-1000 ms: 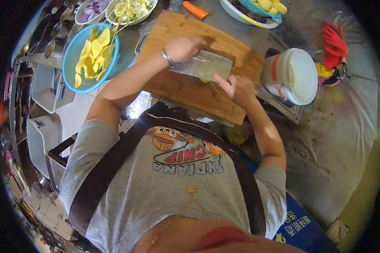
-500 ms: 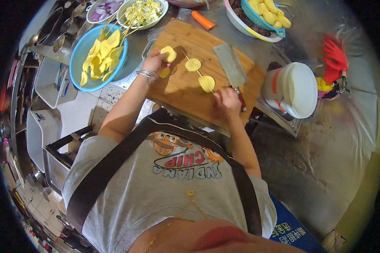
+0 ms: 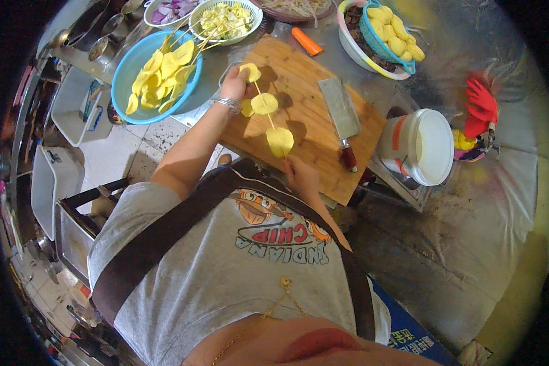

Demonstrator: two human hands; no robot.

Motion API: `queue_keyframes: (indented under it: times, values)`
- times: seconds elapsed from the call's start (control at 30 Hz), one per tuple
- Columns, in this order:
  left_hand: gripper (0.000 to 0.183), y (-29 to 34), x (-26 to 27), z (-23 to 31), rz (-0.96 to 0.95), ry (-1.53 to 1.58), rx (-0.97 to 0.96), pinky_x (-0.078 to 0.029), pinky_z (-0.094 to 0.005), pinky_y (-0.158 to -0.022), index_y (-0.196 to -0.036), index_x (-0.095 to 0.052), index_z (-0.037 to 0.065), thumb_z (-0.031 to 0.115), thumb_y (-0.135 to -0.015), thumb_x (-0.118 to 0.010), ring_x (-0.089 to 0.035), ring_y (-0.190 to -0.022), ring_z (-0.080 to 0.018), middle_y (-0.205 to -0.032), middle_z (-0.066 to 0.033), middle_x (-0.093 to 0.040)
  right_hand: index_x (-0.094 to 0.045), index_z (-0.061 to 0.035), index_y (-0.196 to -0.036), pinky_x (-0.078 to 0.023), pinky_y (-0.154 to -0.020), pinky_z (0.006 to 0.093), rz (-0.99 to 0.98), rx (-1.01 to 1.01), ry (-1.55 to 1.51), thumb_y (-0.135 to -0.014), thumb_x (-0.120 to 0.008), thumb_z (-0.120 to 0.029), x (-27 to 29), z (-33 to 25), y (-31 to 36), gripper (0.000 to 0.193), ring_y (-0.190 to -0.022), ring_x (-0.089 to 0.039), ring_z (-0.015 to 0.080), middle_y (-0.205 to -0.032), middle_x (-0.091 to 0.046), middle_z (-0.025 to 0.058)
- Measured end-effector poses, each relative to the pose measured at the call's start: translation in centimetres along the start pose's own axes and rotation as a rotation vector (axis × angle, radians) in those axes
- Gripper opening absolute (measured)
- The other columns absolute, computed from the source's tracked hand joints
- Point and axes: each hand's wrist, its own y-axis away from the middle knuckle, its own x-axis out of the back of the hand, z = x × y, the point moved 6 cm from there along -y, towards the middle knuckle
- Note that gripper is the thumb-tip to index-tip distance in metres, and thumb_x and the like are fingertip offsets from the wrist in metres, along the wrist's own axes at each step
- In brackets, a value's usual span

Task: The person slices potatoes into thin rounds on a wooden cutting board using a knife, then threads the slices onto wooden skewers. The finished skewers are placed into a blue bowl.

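Note:
A wooden skewer [image 3: 271, 120] runs through two thin yellow potato slices, one at the middle [image 3: 265, 104] and one lower down [image 3: 280, 142]. My right hand [image 3: 302, 175] is closed round its near end, at the board's front edge. At the far end, my left hand [image 3: 232, 83] pinches another potato slice [image 3: 251, 72] against the skewer's tip; how far the tip has passed through is hard to see. Beneath that hand a loose slice [image 3: 246, 108] shows, partly hidden. The wooden cutting board [image 3: 314, 143] lies under it all, with a cleaver [image 3: 340, 110] flat on its right side.
Left of the board stands a blue basin [image 3: 128, 68] of skewered yellow slices. Bowls of chopped vegetables and a carrot piece [image 3: 306, 41] sit behind. To the right are a white bucket [image 3: 436, 146], a teal basket [image 3: 372, 38] of peeled potatoes and a red glove [image 3: 482, 100].
My right hand has shifted left, away from beside the cleaver handle, bringing the skewer toward my left hand. The skewer's tip now meets the slice there; before, they were apart.

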Motion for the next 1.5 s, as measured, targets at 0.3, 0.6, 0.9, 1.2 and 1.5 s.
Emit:
queue_keyframes:
  times: [0.3,0.6,0.9,1.2,1.5]
  values:
    - [0.020,0.5,-0.2,1.8,0.175,-0.277,-0.231,-0.038,-0.0221,-0.044,-0.101,-0.049,0.004,0.018,-0.087,-0.045,-0.046,-0.050,-0.0090,-0.073,-0.0034,-0.055,-0.060,-0.0126,-0.091,-0.044,-0.046,0.0349,0.177,0.125,0.213,-0.076,-0.063,-0.022,-0.3,-0.8,1.4,0.018,-0.054,-0.058,0.0252,-0.062,-0.059,0.0083]
    - [0.022,0.0,-0.2,-0.2,0.152,-0.566,-0.340,-0.046,-0.0248,-0.060,-0.105,-0.048,0.001,0.016,-0.089,-0.044,-0.056,-0.072,-0.0134,-0.084,-0.0080,-0.058,-0.061,-0.0124,-0.089,-0.042,-0.042,0.0307,0.279,0.185,0.287,-0.080,-0.059,-0.022,0.6,-2.2,0.4,0.013,-0.047,-0.054,0.0204,-0.057,-0.055,0.0062]
    - [0.013,-0.4,0.0,0.2,-0.058,-0.362,-0.349,-0.048,-0.0244,-0.060,-0.097,-0.049,0.001,0.010,-0.087,-0.048,-0.056,-0.067,-0.0107,-0.080,-0.0044,-0.058,-0.060,-0.0065,-0.082,-0.044,-0.051,0.0340,0.140,-0.056,-0.256,-0.081,-0.059,-0.017,1.8,0.0,-0.9,0.011,-0.056,-0.056,0.0229,-0.063,-0.056,0.0107]
    - [0.017,1.3,-1.6,1.5,-0.168,-0.248,-0.084,-0.044,-0.0233,-0.061,-0.098,-0.054,0.005,0.014,-0.084,-0.053,-0.055,-0.066,-0.0108,-0.081,-0.0042,-0.060,-0.056,-0.0041,-0.080,-0.033,-0.045,0.0205,-0.289,-0.681,-1.214,-0.087,-0.052,-0.023,-2.5,2.1,0.3,0.021,-0.051,-0.041,0.0062,-0.060,-0.046,-0.0038]
    - [0.038,10.7,-9.5,-2.4,-0.770,0.811,0.529,-0.044,-0.0447,-0.082,-0.121,-0.040,0.009,0.022,-0.086,-0.050,-0.052,-0.098,-0.0274,-0.118,-0.0183,-0.047,-0.056,-0.0045,-0.080,-0.032,-0.044,0.0205,-0.120,-0.530,-1.103,-0.087,-0.053,-0.022,-3.0,0.8,-2.1,0.019,-0.049,-0.040,0.0062,-0.058,-0.044,-0.0033]
